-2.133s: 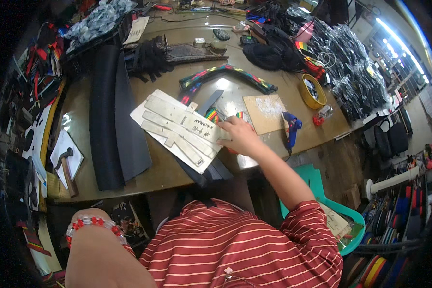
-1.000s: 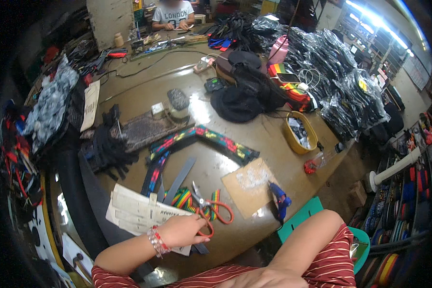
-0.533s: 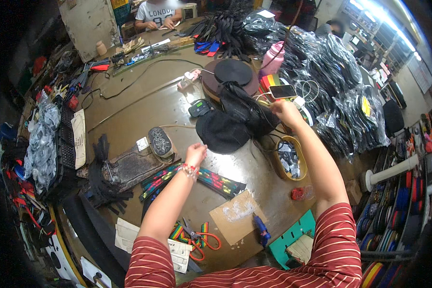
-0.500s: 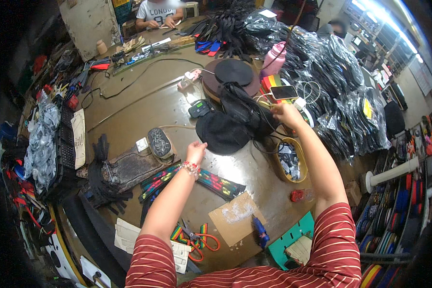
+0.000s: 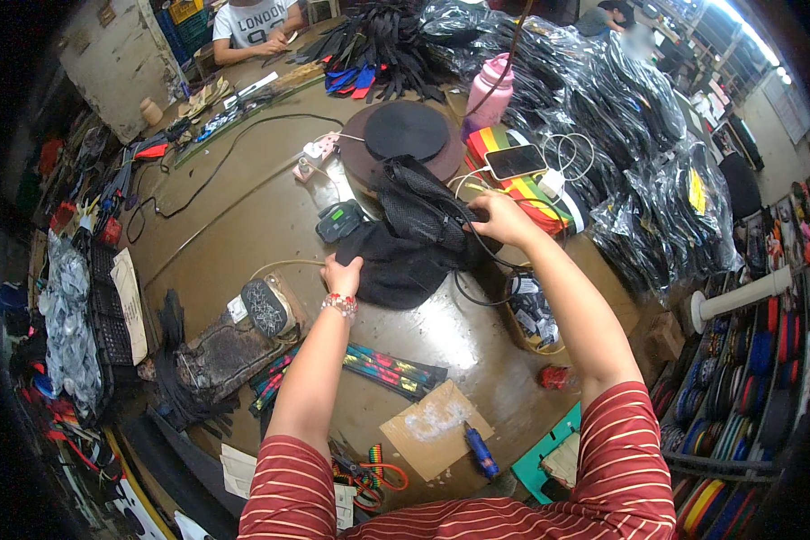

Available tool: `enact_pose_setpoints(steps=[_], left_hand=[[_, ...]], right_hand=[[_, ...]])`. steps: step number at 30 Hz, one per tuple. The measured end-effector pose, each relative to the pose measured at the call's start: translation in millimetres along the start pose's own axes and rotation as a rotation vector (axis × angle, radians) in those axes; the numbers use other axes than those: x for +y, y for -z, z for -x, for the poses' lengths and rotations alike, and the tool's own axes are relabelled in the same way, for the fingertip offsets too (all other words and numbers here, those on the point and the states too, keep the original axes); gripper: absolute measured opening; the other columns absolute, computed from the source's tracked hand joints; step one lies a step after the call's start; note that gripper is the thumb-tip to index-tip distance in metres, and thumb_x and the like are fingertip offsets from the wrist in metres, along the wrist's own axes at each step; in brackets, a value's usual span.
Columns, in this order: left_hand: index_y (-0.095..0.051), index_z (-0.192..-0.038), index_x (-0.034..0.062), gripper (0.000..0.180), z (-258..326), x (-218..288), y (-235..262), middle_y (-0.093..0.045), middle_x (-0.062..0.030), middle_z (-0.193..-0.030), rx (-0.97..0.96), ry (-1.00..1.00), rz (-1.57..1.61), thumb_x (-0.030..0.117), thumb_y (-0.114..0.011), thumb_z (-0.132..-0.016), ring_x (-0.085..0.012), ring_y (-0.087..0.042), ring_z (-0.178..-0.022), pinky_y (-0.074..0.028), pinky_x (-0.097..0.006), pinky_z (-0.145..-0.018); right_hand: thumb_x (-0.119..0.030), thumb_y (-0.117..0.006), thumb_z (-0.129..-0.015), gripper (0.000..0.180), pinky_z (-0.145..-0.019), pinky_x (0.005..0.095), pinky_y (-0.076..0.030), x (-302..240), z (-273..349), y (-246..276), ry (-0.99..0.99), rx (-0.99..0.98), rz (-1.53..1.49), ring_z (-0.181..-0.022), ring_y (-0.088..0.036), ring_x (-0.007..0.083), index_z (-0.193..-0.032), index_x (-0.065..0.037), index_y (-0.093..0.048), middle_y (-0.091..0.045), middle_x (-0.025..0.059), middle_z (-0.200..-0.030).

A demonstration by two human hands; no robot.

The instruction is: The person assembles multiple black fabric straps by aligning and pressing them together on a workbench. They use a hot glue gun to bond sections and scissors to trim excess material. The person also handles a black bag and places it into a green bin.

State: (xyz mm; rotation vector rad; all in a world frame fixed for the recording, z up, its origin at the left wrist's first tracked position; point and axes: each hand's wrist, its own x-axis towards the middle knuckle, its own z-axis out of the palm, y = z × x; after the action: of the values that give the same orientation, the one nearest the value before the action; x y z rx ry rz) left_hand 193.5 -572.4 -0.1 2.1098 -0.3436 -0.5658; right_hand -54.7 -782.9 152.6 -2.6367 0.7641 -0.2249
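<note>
A heap of black fabric and mesh point(image 5: 405, 229) lies in the middle of the brown worktable point(image 5: 243, 225). My left hand point(image 5: 342, 273) rests on the heap's near left edge, fingers closed on the cloth. My right hand point(image 5: 499, 219) grips the heap's right side, where black cords loop around it. A beaded bracelet point(image 5: 340, 304) sits on my left wrist. Just beyond my right hand a phone point(image 5: 516, 162) lies on a striped red, yellow and green pile.
Multicoloured striped straps point(image 5: 387, 369), a cardboard piece point(image 5: 432, 429) and a blue tool point(image 5: 480, 450) lie near me. A round black disc point(image 5: 407, 131), a pink bottle point(image 5: 490, 90) and bagged black goods point(image 5: 639, 135) stand beyond. Another person sits at the far end.
My view swung from the papers at the near edge to the table's middle. Both arms reached forward, and my hands now hold the black fabric heap.
</note>
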Motion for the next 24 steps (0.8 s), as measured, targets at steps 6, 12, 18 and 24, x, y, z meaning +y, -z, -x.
enact_pose_setpoints(steps=[6,12,18,24], left_hand=[[-0.044,-0.122,-0.0059,0.056,23.8,-13.4,-1.6,-0.057,-0.0165,-0.111,-0.068,0.056,0.650,0.007,-0.067,-0.073,-0.0245,-0.055,-0.100,-0.044,-0.034,-0.090],[-0.042,-0.121,-0.0010,0.050,44.6,-2.7,6.8,-0.057,-0.0124,-0.110,-0.194,0.060,0.922,0.002,-0.065,-0.076,-0.0201,-0.055,-0.099,-0.044,-0.033,-0.090],[-0.047,-0.113,0.0018,0.036,50.7,1.1,8.1,-0.061,-0.0085,-0.104,-0.143,0.064,0.962,0.000,-0.061,-0.080,-0.0203,-0.058,-0.096,-0.048,-0.035,-0.087],[-0.046,-0.116,0.0023,0.038,55.5,9.6,20.7,-0.059,-0.0090,-0.109,-0.196,0.031,0.993,0.000,-0.060,-0.081,-0.0207,-0.056,-0.099,-0.047,-0.036,-0.089]], right_hand=[[-0.018,-0.076,-0.074,0.028,-0.075,0.0361,-0.049,-2.3,-8.5,-2.9,-0.034,0.038,-0.136,-0.083,-0.064,0.0290,-0.093,0.002,-0.068,-0.063,0.0163,-0.087],[-0.015,-0.072,-0.075,0.021,-0.073,0.0400,-0.049,-8.5,-11.4,-2.8,-0.107,0.076,-0.142,-0.081,-0.065,0.0306,-0.087,0.001,-0.065,-0.065,0.0179,-0.086],[-0.014,-0.071,-0.077,0.018,-0.068,0.0382,-0.046,-15.0,-7.4,-3.7,-0.139,0.143,-0.211,-0.073,-0.060,0.0275,-0.083,0.001,-0.063,-0.061,0.0150,-0.078],[-0.012,-0.071,-0.078,0.019,-0.066,0.0368,-0.045,-25.0,-6.9,1.5,-0.079,0.232,-0.252,-0.070,-0.057,0.0259,-0.077,0.003,-0.058,-0.058,0.0134,-0.075]])
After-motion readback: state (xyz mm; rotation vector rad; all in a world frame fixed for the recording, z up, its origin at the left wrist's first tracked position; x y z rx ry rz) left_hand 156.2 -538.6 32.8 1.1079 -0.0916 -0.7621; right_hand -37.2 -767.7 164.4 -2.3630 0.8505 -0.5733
